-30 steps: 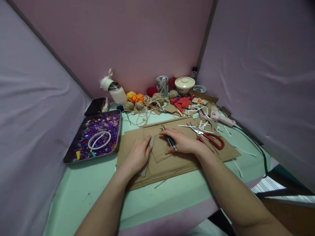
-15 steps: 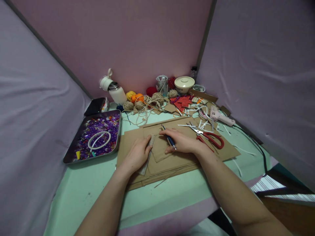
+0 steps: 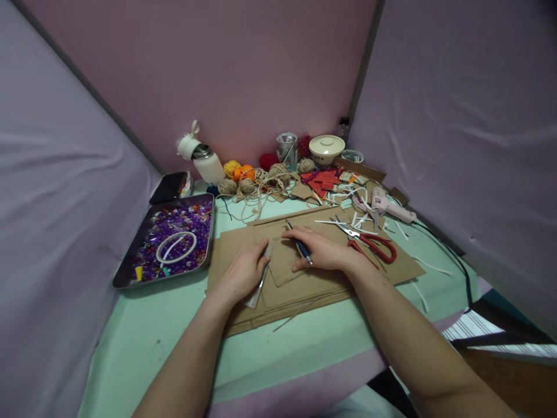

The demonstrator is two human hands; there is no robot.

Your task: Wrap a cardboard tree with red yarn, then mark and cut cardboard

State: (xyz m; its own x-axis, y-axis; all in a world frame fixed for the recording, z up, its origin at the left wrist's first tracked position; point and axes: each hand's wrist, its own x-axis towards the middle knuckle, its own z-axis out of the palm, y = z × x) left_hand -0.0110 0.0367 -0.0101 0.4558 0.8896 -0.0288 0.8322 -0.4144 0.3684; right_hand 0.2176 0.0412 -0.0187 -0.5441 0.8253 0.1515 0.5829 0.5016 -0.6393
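Observation:
My left hand (image 3: 245, 270) grips a clear ruler (image 3: 256, 294) at its edge, holding it against a stack of brown cardboard (image 3: 282, 299). The ruler slants across the sheets, and part of it is hidden under the hand. A dark blue pen (image 3: 301, 248) sits in my right hand (image 3: 319, 251), with its far end pointing up and away to the left. That hand rests on the cardboard, just right of the ruler. Beneath it lies a smaller cardboard piece (image 3: 281, 273) with angled edges. Red-handled scissors (image 3: 369, 244) lie partly open on the sheets, to the right of my right hand.
At left stands a metal tray (image 3: 163, 280) of purple beads with a white ring (image 3: 176, 248). Yarn balls (image 3: 243, 172), a white bottle (image 3: 210, 168) and a lidded bowl (image 3: 326, 149) line the back. A corded glue gun (image 3: 391, 208) lies at right among white strips.
The ruler's near end has tilted slightly under my left hand. My right hand with the pen stays almost in place.

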